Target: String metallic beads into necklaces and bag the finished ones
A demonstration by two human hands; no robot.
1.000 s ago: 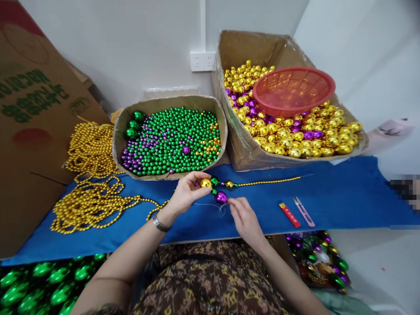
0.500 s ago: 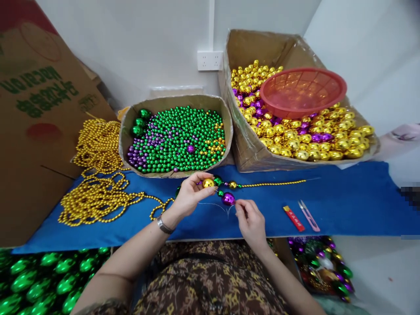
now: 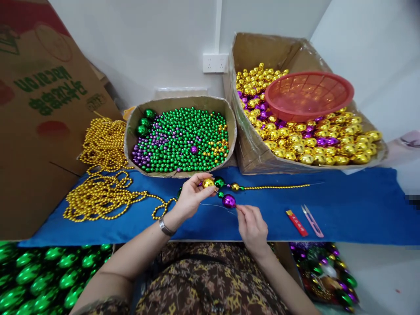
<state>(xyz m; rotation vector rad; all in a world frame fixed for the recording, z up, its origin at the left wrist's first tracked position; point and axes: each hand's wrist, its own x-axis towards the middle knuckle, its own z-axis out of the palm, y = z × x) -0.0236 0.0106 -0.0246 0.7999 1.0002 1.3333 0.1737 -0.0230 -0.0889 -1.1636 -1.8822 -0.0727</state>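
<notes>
My left hand [image 3: 190, 195] is closed round a large gold bead [image 3: 208, 183], part of a bead string with a green bead [image 3: 219, 182] beside it. From there a strand of small gold beads [image 3: 275, 187] stretches right across the cloth. A shiny purple bead [image 3: 229, 201] and a small green bead [image 3: 220, 194] sit between my hands. With thumb and finger pinched, my right hand [image 3: 252, 225] grips the thread at the purple bead's end; its fingertips hide the exact spot. Loose thin thread [image 3: 211, 204] lies below the beads.
Red packet [image 3: 297, 223] and pink-handled snips [image 3: 312, 222] lie right on the blue cloth [image 3: 354, 205]. Behind stand a box of small beads [image 3: 180, 135] and a carton of gold beads [image 3: 305, 148] with a red basket [image 3: 308, 96]. Gold bead chains [image 3: 98, 197] pile at left.
The camera view has shifted slightly. My right hand stays pinched by the purple bead, and the loose thread near it lies lower and flatter. My left hand keeps its hold.
</notes>
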